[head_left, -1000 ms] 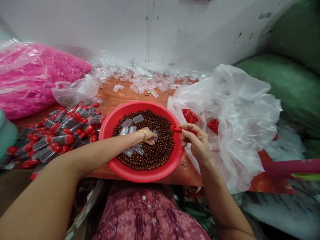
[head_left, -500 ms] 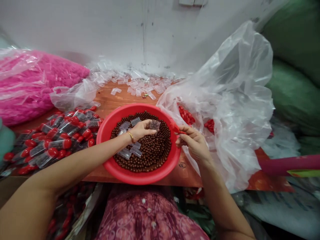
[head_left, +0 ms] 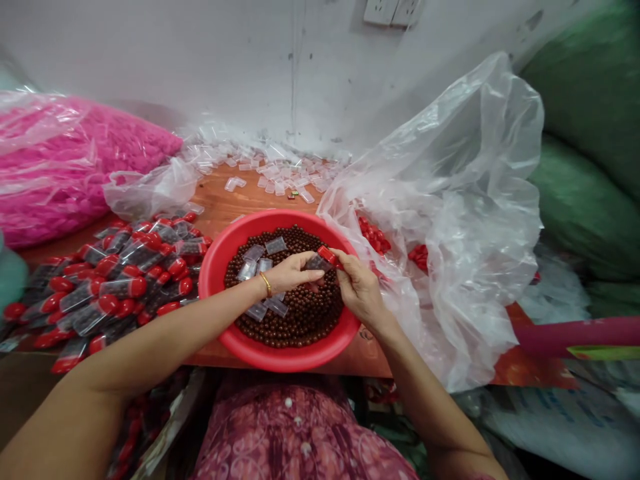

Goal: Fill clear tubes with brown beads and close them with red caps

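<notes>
My left hand (head_left: 297, 272) pinches a small clear plastic container (head_left: 318, 263) above the red basin (head_left: 285, 363). My right hand (head_left: 357, 285) grips a red cap (head_left: 328, 255) at the container's upper end; its fingers partly hide the cap, and I cannot tell how firmly it is seated. Dark brown round beads (head_left: 300, 327) fill the bottom of the basin. Several clear empty-looking containers (head_left: 275, 245) lie on the beads, left of and below my left hand.
At left is a heap of red-capped containers (head_left: 133, 287), with a bag of pink pieces (head_left: 100, 153) behind it. Loose clear containers (head_left: 280, 179) lie along the wall. A large clear plastic bag (head_left: 450, 220) with red caps (head_left: 373, 235) spreads at right.
My right hand has moved left from the basin's right rim, bringing the red cap onto the container's end in my left hand. The view has shifted slightly.
</notes>
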The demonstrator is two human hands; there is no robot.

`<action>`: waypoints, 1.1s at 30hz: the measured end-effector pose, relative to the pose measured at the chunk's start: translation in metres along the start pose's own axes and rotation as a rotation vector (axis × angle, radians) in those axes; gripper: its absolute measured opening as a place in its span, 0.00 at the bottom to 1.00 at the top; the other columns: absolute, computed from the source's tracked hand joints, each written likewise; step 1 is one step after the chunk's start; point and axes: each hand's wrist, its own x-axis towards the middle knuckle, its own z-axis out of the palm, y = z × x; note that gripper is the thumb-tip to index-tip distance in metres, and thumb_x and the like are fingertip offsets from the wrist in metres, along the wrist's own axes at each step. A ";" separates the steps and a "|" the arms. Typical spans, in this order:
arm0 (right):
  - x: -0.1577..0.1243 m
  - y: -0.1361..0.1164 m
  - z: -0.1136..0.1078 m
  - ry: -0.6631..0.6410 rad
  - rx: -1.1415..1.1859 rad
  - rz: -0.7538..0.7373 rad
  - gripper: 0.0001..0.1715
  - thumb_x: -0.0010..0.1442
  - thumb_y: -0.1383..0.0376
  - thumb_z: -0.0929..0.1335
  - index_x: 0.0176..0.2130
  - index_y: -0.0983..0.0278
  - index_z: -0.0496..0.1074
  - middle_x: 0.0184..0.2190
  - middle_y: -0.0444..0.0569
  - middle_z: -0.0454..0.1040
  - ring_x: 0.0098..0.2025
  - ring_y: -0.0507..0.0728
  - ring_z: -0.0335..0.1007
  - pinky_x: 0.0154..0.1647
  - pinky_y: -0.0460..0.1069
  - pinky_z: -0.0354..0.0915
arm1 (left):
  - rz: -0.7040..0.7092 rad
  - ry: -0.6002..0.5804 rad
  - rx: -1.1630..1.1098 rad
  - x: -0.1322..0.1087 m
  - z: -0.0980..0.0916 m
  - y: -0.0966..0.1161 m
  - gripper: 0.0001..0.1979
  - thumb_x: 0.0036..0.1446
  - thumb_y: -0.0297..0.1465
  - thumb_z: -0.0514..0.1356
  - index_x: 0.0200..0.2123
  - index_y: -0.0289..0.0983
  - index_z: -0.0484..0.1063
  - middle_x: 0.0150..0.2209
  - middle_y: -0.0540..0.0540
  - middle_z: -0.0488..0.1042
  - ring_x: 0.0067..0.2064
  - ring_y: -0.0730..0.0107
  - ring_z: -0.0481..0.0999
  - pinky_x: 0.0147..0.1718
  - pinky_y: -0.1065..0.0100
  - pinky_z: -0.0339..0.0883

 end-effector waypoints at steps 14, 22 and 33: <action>-0.004 -0.018 0.005 -0.051 0.695 0.536 0.23 0.57 0.56 0.62 0.51 0.60 0.67 0.21 0.39 0.60 0.15 0.47 0.50 0.16 0.44 0.60 | 0.072 0.205 0.337 -0.006 0.014 0.017 0.08 0.41 0.26 0.60 0.28 0.34 0.66 0.23 0.57 0.63 0.25 0.80 0.60 0.26 0.75 0.55; 0.003 -0.022 0.005 0.110 0.505 0.462 0.17 0.54 0.56 0.67 0.43 0.60 0.71 0.36 0.46 0.74 0.35 0.52 0.68 0.36 0.47 0.67 | 0.052 0.066 0.260 -0.003 0.010 0.014 0.10 0.39 0.28 0.62 0.27 0.34 0.64 0.22 0.56 0.63 0.25 0.79 0.61 0.26 0.75 0.56; 0.018 -0.022 -0.004 -0.092 0.495 0.448 0.13 0.47 0.62 0.69 0.35 0.63 0.73 0.33 0.46 0.77 0.35 0.54 0.72 0.37 0.48 0.68 | 0.004 0.071 0.508 -0.005 0.010 0.009 0.06 0.36 0.27 0.59 0.21 0.35 0.63 0.17 0.57 0.61 0.20 0.80 0.59 0.20 0.75 0.52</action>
